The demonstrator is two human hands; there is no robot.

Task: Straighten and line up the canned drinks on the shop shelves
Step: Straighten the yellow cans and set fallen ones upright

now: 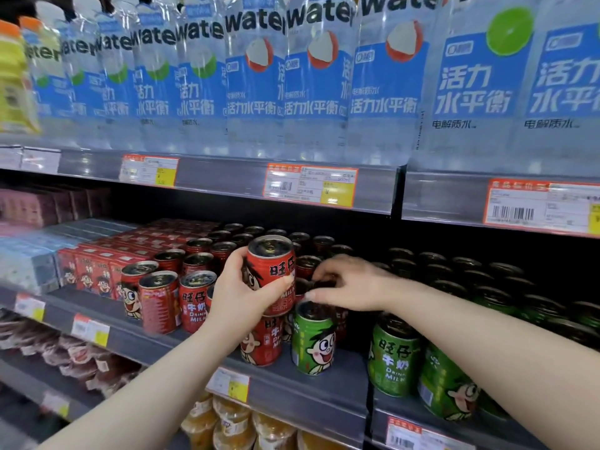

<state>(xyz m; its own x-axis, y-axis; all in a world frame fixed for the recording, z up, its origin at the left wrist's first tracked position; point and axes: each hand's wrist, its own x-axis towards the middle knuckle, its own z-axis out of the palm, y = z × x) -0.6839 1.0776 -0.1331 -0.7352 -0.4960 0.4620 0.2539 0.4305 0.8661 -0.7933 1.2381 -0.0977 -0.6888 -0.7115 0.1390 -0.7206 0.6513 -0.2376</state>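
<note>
My left hand grips a red milk can and holds it lifted above the middle shelf. Below it stands another red can at the shelf front. My right hand reaches over a green can, its curled fingers on the top of a dark can behind it; which can it holds is partly hidden. More red cans stand in uneven rows to the left. Green cans stand to the right.
Red drink cartons sit left of the cans. Large water bottles fill the shelf above, with price tags on its edge. Jelly cups and packets lie on the shelf below.
</note>
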